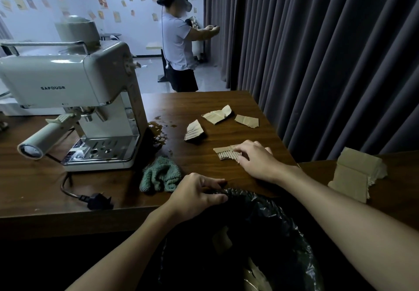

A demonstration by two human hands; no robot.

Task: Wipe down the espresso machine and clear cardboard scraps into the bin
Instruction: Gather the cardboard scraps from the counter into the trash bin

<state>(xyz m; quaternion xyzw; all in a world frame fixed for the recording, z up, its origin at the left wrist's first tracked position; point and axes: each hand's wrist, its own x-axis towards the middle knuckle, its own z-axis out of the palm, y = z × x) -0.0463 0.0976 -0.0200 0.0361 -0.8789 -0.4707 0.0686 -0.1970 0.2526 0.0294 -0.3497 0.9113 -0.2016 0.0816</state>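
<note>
A pale espresso machine point(74, 100) stands on the brown table point(34, 184) at the left. A crumpled green cloth point(159, 175) lies just in front of it. My left hand point(197, 194) pinches the rim of the black bin bag point(260, 234), held at the table's front edge. Cardboard pieces lie inside the bag. My right hand point(256, 161) rests with curled fingers on a ribbed cardboard scrap point(226, 153) on the table. Three more scraps lie further back: one point(193, 130), one point(217, 115) and one point(247, 120).
A larger torn cardboard piece point(356, 175) lies at the right. The machine's black plug and cord point(95, 199) lie near the front edge. A dark wet patch point(158, 130) spreads beside the machine. Grey curtains hang at the right; a person with a headset stands beyond the table.
</note>
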